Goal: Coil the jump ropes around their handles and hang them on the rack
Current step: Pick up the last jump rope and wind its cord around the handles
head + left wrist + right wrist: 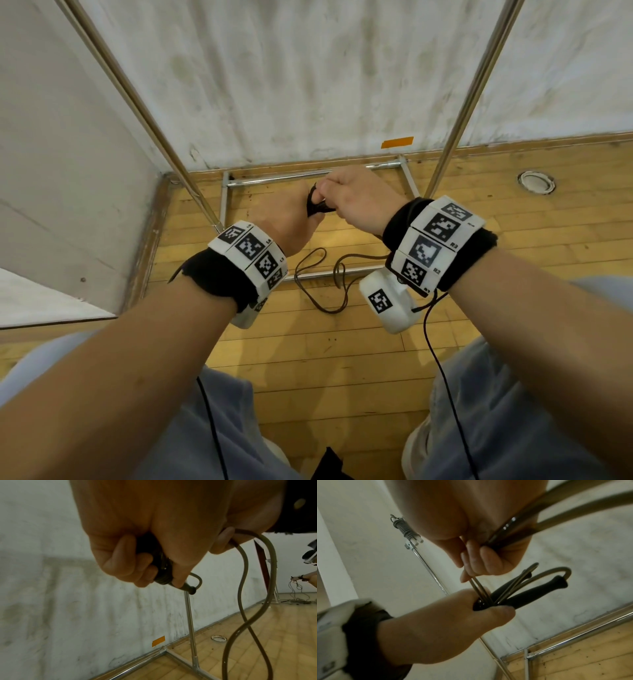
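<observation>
My left hand [291, 219] grips the two black handles [532, 593] of a jump rope side by side, their ends sticking out past my fingers [130, 566]. Grey-brown rope [243, 601] is wound in a few turns round the handles [161, 566]. My right hand [356, 198] pinches strands of the rope [476, 586] just above the handles, held close to the left hand. The loose rest of the rope [322, 281] hangs down and loops on the floor. The chrome rack's [472, 92] poles rise on both sides of my hands.
The rack's base frame [308, 171] lies on the wooden floor against a stained white wall. Another coiled rope with white handles [407, 531] hangs high on the left pole. An orange tape mark [397, 142] and a round floor fitting [536, 181] sit to the right.
</observation>
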Action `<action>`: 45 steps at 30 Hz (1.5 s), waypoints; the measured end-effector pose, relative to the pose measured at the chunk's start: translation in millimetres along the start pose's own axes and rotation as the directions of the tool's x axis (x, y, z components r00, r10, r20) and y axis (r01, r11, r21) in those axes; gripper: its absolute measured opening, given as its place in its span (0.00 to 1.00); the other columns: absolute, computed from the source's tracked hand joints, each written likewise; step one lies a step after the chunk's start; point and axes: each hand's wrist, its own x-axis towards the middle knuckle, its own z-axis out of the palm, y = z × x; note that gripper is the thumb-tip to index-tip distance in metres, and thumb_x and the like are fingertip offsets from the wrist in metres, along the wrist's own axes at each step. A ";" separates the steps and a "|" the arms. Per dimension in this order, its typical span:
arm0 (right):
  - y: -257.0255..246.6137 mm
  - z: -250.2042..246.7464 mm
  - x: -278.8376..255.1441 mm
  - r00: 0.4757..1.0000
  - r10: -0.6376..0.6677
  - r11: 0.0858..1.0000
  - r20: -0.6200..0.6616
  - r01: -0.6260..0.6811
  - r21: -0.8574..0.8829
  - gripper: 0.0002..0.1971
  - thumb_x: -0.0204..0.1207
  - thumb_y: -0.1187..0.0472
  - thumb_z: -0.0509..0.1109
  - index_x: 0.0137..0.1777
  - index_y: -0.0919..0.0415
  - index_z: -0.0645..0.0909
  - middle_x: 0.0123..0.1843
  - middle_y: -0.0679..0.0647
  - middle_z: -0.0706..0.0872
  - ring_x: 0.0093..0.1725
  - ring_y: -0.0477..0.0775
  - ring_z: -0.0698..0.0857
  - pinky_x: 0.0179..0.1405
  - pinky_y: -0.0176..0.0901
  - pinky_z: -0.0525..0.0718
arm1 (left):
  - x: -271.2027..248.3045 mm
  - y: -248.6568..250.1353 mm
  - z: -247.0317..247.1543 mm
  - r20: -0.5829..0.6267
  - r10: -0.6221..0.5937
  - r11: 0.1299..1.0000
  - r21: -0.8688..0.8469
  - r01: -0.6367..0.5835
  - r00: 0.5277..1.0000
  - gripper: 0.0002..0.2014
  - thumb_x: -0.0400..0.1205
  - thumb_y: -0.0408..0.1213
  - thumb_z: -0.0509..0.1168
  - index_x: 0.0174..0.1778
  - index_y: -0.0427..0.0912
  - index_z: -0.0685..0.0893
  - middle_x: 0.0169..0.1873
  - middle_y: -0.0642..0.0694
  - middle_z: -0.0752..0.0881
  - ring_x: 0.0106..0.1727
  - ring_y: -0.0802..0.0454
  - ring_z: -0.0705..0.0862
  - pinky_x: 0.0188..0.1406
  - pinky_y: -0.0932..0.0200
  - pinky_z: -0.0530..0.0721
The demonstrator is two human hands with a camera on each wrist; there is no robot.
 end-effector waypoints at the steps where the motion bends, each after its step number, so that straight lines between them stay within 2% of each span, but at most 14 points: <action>1: 1.6 -1.3 1.0 1.000 0.001 1.000 -0.023 -0.002 -0.025 0.18 0.83 0.60 0.58 0.31 0.54 0.79 0.26 0.45 0.73 0.22 0.40 0.71 0.23 0.30 0.66 | -0.9 -0.5 0.4 -0.004 -0.004 1.000 0.001 0.004 1.000 0.12 0.83 0.49 0.61 0.58 0.48 0.74 0.41 0.51 0.83 0.39 0.49 0.80 0.37 0.52 0.77; 5: 11.8 -3.5 1.1 0.997 -0.025 0.964 -0.072 0.005 -0.267 0.21 0.83 0.53 0.57 0.30 0.61 0.78 0.22 0.49 0.69 0.22 0.48 0.66 0.21 0.35 0.65 | -5.6 -0.2 2.0 0.016 0.014 0.994 0.104 -0.016 1.000 0.10 0.84 0.44 0.60 0.59 0.47 0.72 0.43 0.47 0.82 0.39 0.46 0.80 0.34 0.52 0.76; 8: 20.1 -2.9 0.0 0.997 -0.019 0.924 -0.077 -0.012 -0.383 0.25 0.82 0.46 0.59 0.24 0.57 0.71 0.21 0.49 0.67 0.21 0.48 0.66 0.22 0.38 0.62 | -8.3 -1.9 4.6 0.061 0.009 0.983 0.184 -0.020 0.998 0.11 0.84 0.44 0.60 0.60 0.48 0.72 0.47 0.45 0.80 0.46 0.45 0.79 0.38 0.50 0.79; 10: 24.3 -6.9 1.4 0.995 0.001 0.922 -0.100 -0.040 -0.386 0.25 0.80 0.43 0.61 0.24 0.56 0.74 0.21 0.48 0.68 0.21 0.47 0.67 0.22 0.36 0.62 | -9.6 -3.1 5.5 0.088 0.030 0.980 0.195 -0.047 0.996 0.11 0.84 0.44 0.60 0.61 0.50 0.73 0.45 0.46 0.77 0.49 0.46 0.76 0.39 0.51 0.77; 14: 28.4 -26.3 7.2 0.985 0.024 0.896 -0.169 -0.097 -0.434 0.25 0.75 0.37 0.64 0.28 0.58 0.80 0.21 0.48 0.71 0.22 0.49 0.70 0.24 0.40 0.64 | -10.0 -2.7 -4.2 0.125 0.252 0.967 0.002 -0.255 0.959 0.07 0.82 0.42 0.64 0.54 0.50 0.76 0.41 0.49 0.78 0.46 0.48 0.77 0.41 0.54 0.75; 17: 35.0 -41.8 10.4 0.987 0.016 0.950 -0.161 -0.065 -0.307 0.24 0.72 0.35 0.67 0.27 0.55 0.80 0.22 0.49 0.73 0.24 0.49 0.72 0.26 0.41 0.68 | -9.5 0.1 -18.9 0.145 0.344 0.932 -0.171 -0.319 0.928 0.06 0.81 0.40 0.67 0.46 0.52 0.74 0.38 0.51 0.81 0.41 0.50 0.79 0.40 0.55 0.76; 24: 52.3 -55.5 12.5 1.000 0.006 1.000 -0.022 -0.005 0.031 0.22 0.72 0.35 0.64 0.25 0.48 0.82 0.20 0.44 0.76 0.22 0.44 0.73 0.30 0.38 0.74 | -21.6 14.8 -40.6 0.035 0.295 0.864 -0.436 -0.251 0.955 0.07 0.79 0.45 0.67 0.41 0.60 0.73 0.33 0.56 0.77 0.37 0.56 0.78 0.36 0.56 0.74; 27: 58.7 -48.4 13.1 1.000 -0.012 0.911 -0.007 0.013 0.413 0.11 0.78 0.53 0.66 0.35 0.51 0.85 0.26 0.47 0.80 0.26 0.48 0.73 0.22 0.35 0.74 | -23.1 21.8 -49.0 -0.034 0.213 0.810 -0.553 -0.196 0.976 0.06 0.74 0.51 0.64 0.41 0.59 0.74 0.30 0.57 0.75 0.31 0.64 0.75 0.31 0.66 0.71; 30: 55.5 -31.8 10.3 0.999 -0.050 0.855 -0.016 0.051 0.515 0.12 0.77 0.52 0.66 0.34 0.49 0.87 0.21 0.44 0.74 0.20 0.45 0.66 0.17 0.34 0.65 | -19.2 26.3 -52.5 -0.109 0.128 0.750 -0.640 -0.168 0.986 0.09 0.78 0.49 0.65 0.45 0.53 0.71 0.31 0.56 0.75 0.28 0.65 0.72 0.30 0.68 0.71; 33: 43.9 -13.5 6.8 0.996 -0.005 0.913 -0.094 0.043 0.406 0.18 0.79 0.45 0.63 0.33 0.51 0.86 0.21 0.44 0.74 0.21 0.45 0.67 0.21 0.38 0.65 | -11.2 29.9 -53.9 -0.149 0.027 0.706 -0.697 -0.125 0.988 0.13 0.84 0.46 0.63 0.53 0.43 0.68 0.33 0.51 0.79 0.30 0.58 0.75 0.33 0.55 0.74; 35: 34.7 -2.8 5.4 0.981 -0.026 0.960 -0.193 0.079 0.270 0.20 0.83 0.48 0.58 0.32 0.51 0.82 0.21 0.43 0.74 0.21 0.43 0.68 0.25 0.40 0.66 | -5.3 32.6 -55.1 -0.183 -0.021 0.694 -0.711 -0.118 0.983 0.12 0.85 0.45 0.61 0.53 0.42 0.68 0.34 0.49 0.78 0.30 0.56 0.75 0.34 0.54 0.73; 39: 21.2 8.5 0.3 0.954 -0.159 0.987 -0.256 0.146 -0.070 0.10 0.82 0.57 0.61 0.39 0.48 0.76 0.31 0.41 0.78 0.28 0.35 0.75 0.28 0.28 0.67 | 0.5 33.2 -58.0 -0.279 -0.054 0.767 -0.626 -0.139 0.959 0.10 0.85 0.46 0.60 0.52 0.43 0.70 0.33 0.54 0.78 0.30 0.61 0.76 0.30 0.68 0.73; 42: 23.2 4.1 1.4 0.948 -0.131 0.981 -0.291 0.082 -0.175 0.10 0.81 0.56 0.63 0.53 0.57 0.84 0.42 0.48 0.82 0.40 0.46 0.78 0.36 0.37 0.70 | -1.9 33.8 -57.6 -0.279 -0.020 0.807 -0.571 -0.149 0.960 0.11 0.84 0.47 0.61 0.51 0.43 0.70 0.32 0.56 0.76 0.29 0.67 0.75 0.27 0.76 0.71; 45: 24.3 2.5 3.3 0.962 -0.045 0.975 -0.269 -0.016 -0.223 0.12 0.82 0.56 0.62 0.55 0.60 0.84 0.36 0.48 0.80 0.34 0.47 0.76 0.31 0.38 0.68 | -6.0 36.3 -56.6 -0.249 0.013 0.820 -0.552 -0.153 0.968 0.10 0.84 0.46 0.62 0.51 0.43 0.71 0.32 0.57 0.75 0.28 0.67 0.74 0.28 0.77 0.70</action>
